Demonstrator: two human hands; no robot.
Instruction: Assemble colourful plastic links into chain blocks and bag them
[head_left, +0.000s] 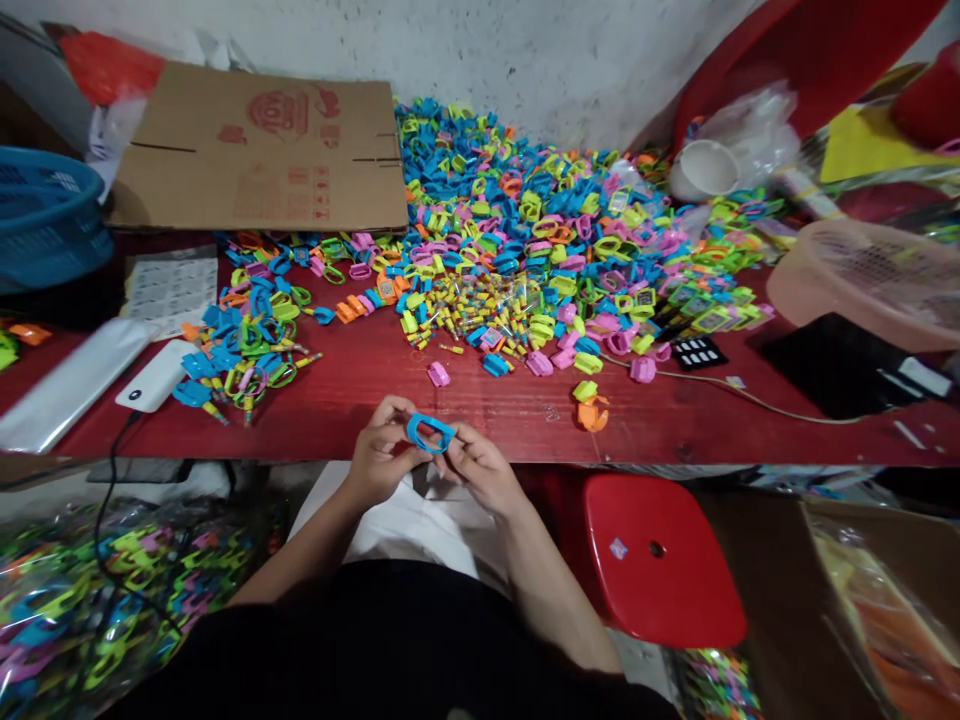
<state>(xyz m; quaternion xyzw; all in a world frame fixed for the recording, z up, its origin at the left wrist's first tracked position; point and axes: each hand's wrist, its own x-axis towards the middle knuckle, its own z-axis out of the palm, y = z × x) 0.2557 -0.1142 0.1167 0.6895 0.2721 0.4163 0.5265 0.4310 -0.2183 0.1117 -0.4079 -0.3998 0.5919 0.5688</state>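
Note:
My left hand (382,452) and my right hand (480,468) are held together over the front edge of the red table (480,425). Between their fingers they pinch a blue plastic loop (431,433), perhaps a toy watch strap. Both hands grip it from the sides. A heap of plastic straps (517,210) in blue, yellow, green and pink lies on the table beyond them. A cluster of small yellow pin-like parts (480,315) sits at its front. The nearest loose pieces are an orange piece (592,413) and a pink piece (439,374).
A cardboard sheet (255,150) and a blue basket (45,215) stand at the back left. A white power bank (154,375) with a black cable lies at the left. A pink basket (870,285) sits at the right. A red stool (656,560) and a bag of straps (112,600) are below the table.

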